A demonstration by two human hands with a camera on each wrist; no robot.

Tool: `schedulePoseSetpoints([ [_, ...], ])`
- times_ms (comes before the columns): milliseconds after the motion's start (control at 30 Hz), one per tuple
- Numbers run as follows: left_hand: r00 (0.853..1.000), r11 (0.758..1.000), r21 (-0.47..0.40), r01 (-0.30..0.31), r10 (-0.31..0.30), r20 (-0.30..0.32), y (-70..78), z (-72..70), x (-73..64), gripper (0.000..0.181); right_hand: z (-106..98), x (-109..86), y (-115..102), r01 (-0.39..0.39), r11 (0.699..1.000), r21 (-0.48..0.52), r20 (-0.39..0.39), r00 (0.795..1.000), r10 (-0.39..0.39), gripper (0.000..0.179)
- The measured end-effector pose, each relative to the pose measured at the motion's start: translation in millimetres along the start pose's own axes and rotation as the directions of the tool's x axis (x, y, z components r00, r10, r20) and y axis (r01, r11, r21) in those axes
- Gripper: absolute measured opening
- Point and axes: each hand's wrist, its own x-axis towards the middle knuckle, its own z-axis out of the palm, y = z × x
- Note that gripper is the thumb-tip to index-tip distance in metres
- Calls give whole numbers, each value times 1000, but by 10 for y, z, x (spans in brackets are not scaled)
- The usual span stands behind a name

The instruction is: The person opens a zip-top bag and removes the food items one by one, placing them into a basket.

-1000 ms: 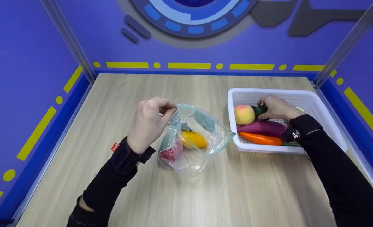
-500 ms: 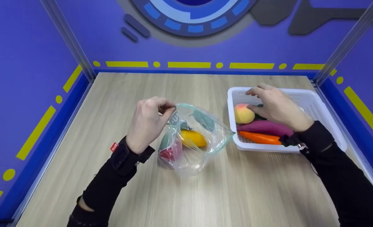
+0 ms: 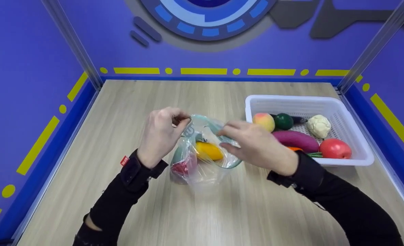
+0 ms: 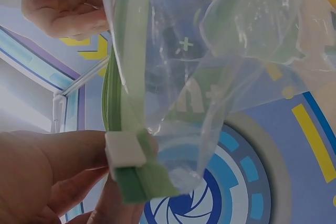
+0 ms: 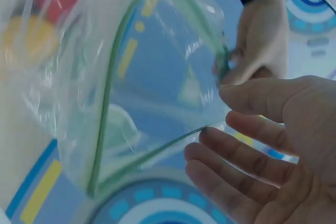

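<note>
My left hand (image 3: 162, 133) pinches the top corner of a clear zip bag (image 3: 205, 182) at mid-table. In the left wrist view a white slider (image 4: 125, 149) sits on the green zip strip between thumb and finger. The bag's mouth gapes. Inside lie a yellow fruit-like piece (image 3: 209, 151) and a red piece (image 3: 182, 167), seen through creased plastic. My right hand (image 3: 256, 145) is over the right side of the mouth, fingers apart and loosely bent, with nothing in them. The right wrist view shows its fingertips (image 5: 212, 136) right at the green rim (image 5: 113, 66).
A white basket (image 3: 352, 118) stands at the right. It contains a peach (image 3: 263, 121), a dark green round vegetable (image 3: 284, 121), a cauliflower (image 3: 319, 125), a purple long vegetable (image 3: 297, 141), a tomato (image 3: 335, 149) and a partly hidden carrot (image 3: 294, 148). Blue panels (image 3: 202, 58) enclose the table.
My right hand has let go of the dark green vegetable, lifted out of the basket and moved left to the bag's mouth. My left hand has kept its pinch on the bag.
</note>
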Motion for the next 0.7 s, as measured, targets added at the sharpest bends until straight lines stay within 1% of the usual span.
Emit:
schedulePoseSetpoints([
  [67,1000,1000,-7,-8,8,-2,-9,11,-2,4,66,41,-65,-13,1000,6,35,999,13,23],
  [200,1000,1000,-15,-23,23,-8,-19,26,-1,4,171,139,-165,-28,999,17,66,997,27,23],
  [233,1000,1000,-15,-23,23,-9,-16,26,1,4,199,167,-185,-30,999,20,87,996,28,23],
  [300,1000,1000,-7,-20,20,-12,-13,16,1,4,276,222,-215,-47,999,23,152,987,43,21],
  [367,1000,1000,-3,-18,18,-14,-10,5,2,4,375,273,-221,-73,997,1,227,971,71,18],
  [467,1000,1000,2,-18,18,-12,-12,-5,-1,5,560,332,-178,-94,995,-42,303,948,103,11],
  [533,1000,1000,3,-25,25,-13,-20,-4,-6,5,685,347,-129,-88,994,-64,327,939,104,8],
  [567,999,1000,6,-29,29,-13,-26,0,-8,5,749,343,-97,-67,995,-75,331,939,88,6],
  [633,999,999,9,-42,42,-20,-31,4,-16,5,874,324,-29,-49,997,-63,342,937,68,9],
  [667,999,999,10,-46,46,-22,-35,6,-18,5,930,312,3,-58,998,-38,354,933,68,11],
  [700,998,999,11,-51,51,-25,-40,7,-23,5,979,297,34,-85,996,-2,371,925,79,12],
])
